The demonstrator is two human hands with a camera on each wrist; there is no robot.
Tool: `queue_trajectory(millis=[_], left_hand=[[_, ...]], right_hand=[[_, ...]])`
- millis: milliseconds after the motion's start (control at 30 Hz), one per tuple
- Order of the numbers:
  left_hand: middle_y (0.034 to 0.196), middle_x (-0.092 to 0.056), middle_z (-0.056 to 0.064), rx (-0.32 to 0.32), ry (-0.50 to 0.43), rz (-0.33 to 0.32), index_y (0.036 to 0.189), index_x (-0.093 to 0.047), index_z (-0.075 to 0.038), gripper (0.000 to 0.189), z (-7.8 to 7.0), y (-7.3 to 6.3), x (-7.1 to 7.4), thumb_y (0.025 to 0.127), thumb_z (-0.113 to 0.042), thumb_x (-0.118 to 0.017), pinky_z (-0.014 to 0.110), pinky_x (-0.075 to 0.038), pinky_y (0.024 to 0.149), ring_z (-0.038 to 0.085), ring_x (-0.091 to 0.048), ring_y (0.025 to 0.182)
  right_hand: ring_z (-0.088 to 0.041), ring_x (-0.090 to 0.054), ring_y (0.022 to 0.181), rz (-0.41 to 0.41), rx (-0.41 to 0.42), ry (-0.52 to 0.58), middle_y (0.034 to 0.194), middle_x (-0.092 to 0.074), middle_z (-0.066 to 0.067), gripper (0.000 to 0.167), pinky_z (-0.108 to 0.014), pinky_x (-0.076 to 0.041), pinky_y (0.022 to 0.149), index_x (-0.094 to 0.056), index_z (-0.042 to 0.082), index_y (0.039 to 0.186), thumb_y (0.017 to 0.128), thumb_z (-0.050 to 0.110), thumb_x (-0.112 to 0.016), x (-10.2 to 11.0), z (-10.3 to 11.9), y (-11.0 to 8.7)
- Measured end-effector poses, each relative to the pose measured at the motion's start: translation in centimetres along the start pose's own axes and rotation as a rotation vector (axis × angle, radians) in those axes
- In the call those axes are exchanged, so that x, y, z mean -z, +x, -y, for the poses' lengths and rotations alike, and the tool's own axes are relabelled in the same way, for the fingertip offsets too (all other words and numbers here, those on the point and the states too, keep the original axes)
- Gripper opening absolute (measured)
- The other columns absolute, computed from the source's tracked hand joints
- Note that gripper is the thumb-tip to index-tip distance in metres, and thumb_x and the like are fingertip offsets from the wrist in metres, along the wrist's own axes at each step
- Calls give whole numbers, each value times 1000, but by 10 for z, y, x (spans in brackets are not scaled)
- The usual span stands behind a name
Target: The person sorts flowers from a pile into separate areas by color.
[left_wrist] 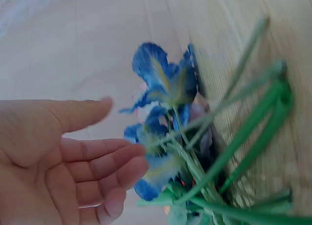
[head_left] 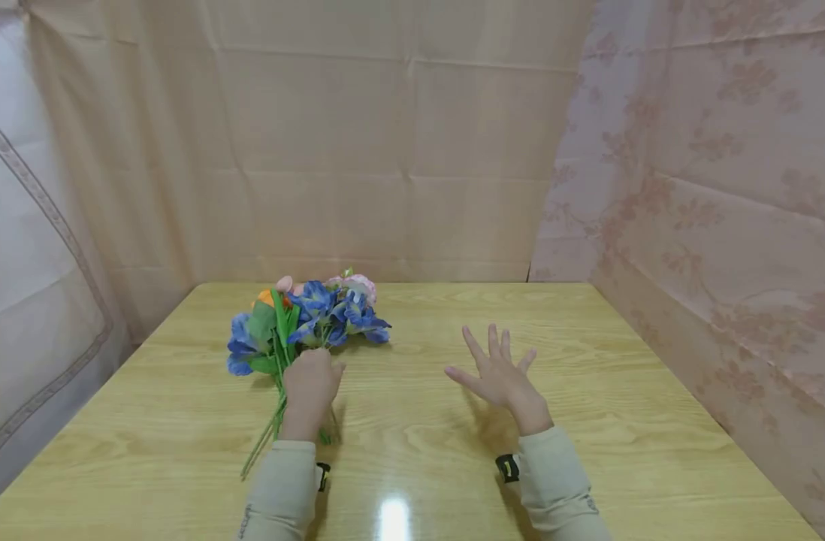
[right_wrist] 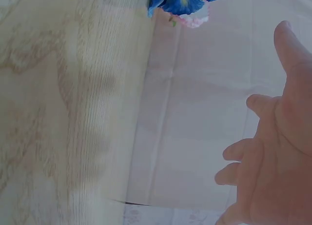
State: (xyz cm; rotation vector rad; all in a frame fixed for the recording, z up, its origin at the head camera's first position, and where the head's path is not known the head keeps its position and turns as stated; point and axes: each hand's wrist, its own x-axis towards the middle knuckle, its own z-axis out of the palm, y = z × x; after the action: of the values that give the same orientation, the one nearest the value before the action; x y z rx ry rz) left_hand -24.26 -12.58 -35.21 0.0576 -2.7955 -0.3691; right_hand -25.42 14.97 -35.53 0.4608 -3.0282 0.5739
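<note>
A bunch of artificial flowers lies on the left half of the table: blue irises, another blue bloom, an orange flower and a pale pink one. Green stems run from them toward the near edge, some crossing. Over these stems hovers my left hand, its thumb apart and its fingers loosely bent, with nothing gripped in the left wrist view. My right hand is held above the table to the right of the flowers, fingers spread wide, touching nothing.
The wooden table has a light reflection near its front edge. Behind it hangs a beige curtain; a floral-patterned cloth hangs along the right side and a pale cloth on the left.
</note>
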Motion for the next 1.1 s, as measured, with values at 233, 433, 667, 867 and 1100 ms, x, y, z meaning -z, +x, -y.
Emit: queue_trajectory(millis=[233, 433, 667, 867, 1100], left_hand=[[68, -61, 16, 104, -78, 170, 71, -62, 1, 23, 11, 4, 0, 79, -19, -68, 39, -45, 44, 29, -59, 57], [76, -62, 17, 116, -66, 254, 78, -63, 1, 21, 12, 8, -4, 78, -19, -69, 42, -47, 49, 30, -60, 63], [77, -62, 19, 120, -62, 248, 80, -62, 2, 18, 15, 9, -9, 77, -15, -68, 44, -47, 50, 33, -60, 65], [77, -60, 22, 143, -111, 248, 80, -61, 4, 8, 18, 7, -15, 80, 0, -54, 45, -46, 50, 34, -59, 65], [62, -52, 12, 89, -173, 179, 63, -49, -1, 15, 18, 6, -12, 76, 5, -52, 35, -38, 43, 22, -47, 52]], right_hand=[[-46, 10, 127, 8, 10, 21, 142, 9, -27, 79, -71, 15, 81, -7, 18, 144, 86, 62, -36, 1, 0, -1], [-48, 8, 126, 16, 23, 44, 142, 10, -27, 78, -70, 18, 80, -7, 17, 144, 86, 60, -38, 1, 1, -1], [-49, 5, 126, 26, 23, 43, 142, 10, -27, 77, -72, 12, 82, -6, 18, 144, 87, 59, -37, 0, 2, -1], [-48, 6, 126, 23, 38, 78, 142, 9, -27, 76, -71, 13, 84, -7, 17, 144, 88, 56, -40, -3, 2, 0], [-40, -31, 123, -76, 124, 72, 134, -35, -25, 63, -61, -19, 95, -32, 3, 137, 89, 38, -52, -6, 3, 2]])
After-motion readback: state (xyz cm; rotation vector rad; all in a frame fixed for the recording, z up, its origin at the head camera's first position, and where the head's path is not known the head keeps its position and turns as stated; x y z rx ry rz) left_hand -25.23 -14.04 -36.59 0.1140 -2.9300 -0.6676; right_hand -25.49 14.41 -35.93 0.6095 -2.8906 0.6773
